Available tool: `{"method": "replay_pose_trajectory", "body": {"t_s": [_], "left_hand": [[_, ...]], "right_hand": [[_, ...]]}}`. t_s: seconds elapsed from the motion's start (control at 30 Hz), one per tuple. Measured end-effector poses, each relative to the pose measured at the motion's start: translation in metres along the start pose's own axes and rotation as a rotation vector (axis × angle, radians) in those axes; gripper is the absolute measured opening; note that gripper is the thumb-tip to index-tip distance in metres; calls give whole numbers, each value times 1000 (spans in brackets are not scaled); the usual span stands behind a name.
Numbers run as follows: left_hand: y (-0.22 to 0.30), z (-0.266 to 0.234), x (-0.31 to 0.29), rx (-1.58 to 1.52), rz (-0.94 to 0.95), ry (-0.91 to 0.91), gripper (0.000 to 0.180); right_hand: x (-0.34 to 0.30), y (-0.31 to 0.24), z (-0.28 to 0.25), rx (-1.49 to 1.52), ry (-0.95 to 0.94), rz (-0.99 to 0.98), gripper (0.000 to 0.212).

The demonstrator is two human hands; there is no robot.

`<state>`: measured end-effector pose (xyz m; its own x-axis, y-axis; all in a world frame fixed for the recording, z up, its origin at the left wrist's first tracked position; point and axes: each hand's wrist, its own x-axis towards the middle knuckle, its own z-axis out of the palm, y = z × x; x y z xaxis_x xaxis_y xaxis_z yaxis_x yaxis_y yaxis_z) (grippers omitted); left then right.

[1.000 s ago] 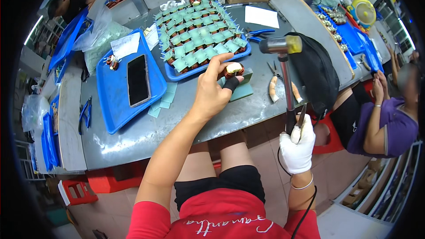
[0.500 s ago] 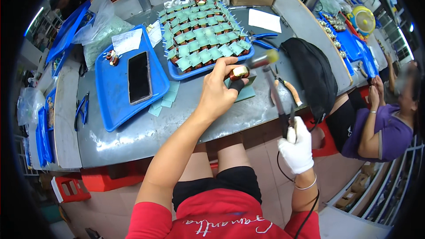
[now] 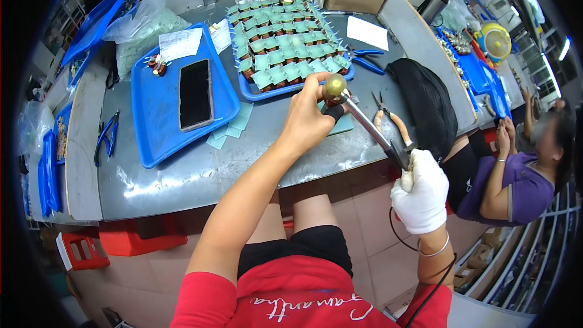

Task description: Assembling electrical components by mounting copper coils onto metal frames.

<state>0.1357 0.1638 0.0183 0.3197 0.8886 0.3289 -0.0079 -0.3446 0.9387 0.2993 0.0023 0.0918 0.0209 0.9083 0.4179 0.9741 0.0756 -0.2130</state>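
Observation:
My left hand (image 3: 305, 118) is closed around a small copper-wound coil, held over the table's near side. That coil is now almost wholly hidden by fingers and the mallet head; a black cover shows on one of the fingers. In a white glove, my right hand (image 3: 420, 191) grips a mallet (image 3: 370, 126) with a yellowish rounded head, metal shaft and black handle end. The head lies over the coil; whether they touch I cannot tell. A second dark tool tip sticks out of the right fist, its kind unclear. A black cord runs along my right forearm.
A blue tray of coils with green boards (image 3: 285, 54) stands beyond my left hand. Another blue tray (image 3: 152, 140) bears a phone (image 3: 195, 94). Pliers with tan handles (image 3: 392, 120), a black pouch (image 3: 425, 97) and blue-handled pliers (image 3: 108, 136) lie around. A co-worker (image 3: 510, 176) sits at right.
The mallet head has moved left and come over the coil in my left hand, covering it. My right hand has shifted right and slightly up. The view has shifted a little.

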Motion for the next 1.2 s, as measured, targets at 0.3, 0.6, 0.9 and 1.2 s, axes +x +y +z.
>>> {"method": "replay_pose_trajectory", "body": {"t_s": [0.3,0.6,0.9,1.2], "left_hand": [[2,-1,-2,-75,-97,-12,64],[-14,2,5,-57,31,5,57],[-6,0,5,8,-5,9,60],[-7,2,3,77,12,1,60]], "right_hand": [[6,-18,-12,-190,-58,-60,20],[6,-14,-10,-173,18,-68,20],[2,-11,-2,-52,36,-30,25],[-14,7,15,227,39,140,25]]}}
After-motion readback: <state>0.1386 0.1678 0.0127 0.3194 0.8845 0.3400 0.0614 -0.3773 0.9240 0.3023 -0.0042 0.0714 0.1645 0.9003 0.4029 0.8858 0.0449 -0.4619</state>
